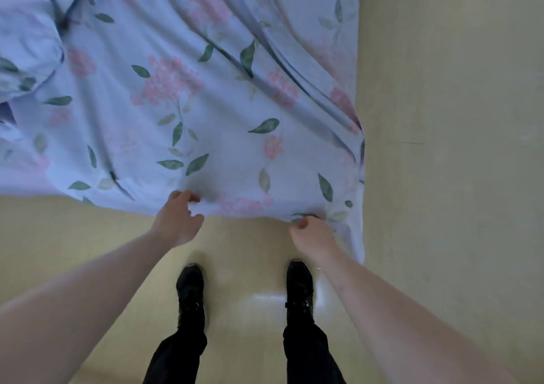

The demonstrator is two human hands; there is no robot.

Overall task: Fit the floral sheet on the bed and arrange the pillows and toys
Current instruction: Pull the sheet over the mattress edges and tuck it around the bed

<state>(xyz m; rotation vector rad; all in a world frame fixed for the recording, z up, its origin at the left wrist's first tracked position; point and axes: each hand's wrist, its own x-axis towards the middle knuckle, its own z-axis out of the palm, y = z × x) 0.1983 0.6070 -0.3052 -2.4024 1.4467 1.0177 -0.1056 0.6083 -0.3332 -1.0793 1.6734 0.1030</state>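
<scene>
Viewed from above, a person is standing at the bed's near edge, both hands working the hem of the floral sheet (pixel 188 95), which is lying rumpled across the bed and overhanging toward the floor (pixel 88 230). Left hand (pixel 178 221) is pinching the hem with curled fingers; right hand (pixel 312 235) is gripping it near the corner, presumably to draw the fabric taut. No pillows, toys or containers are showing.

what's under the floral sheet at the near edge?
Not visible. The floral sheet covers everything beneath it, so mattress or bed frame cannot be seen. Left hand and right hand grip its near hem; below that only floor and black shoes show.
</scene>
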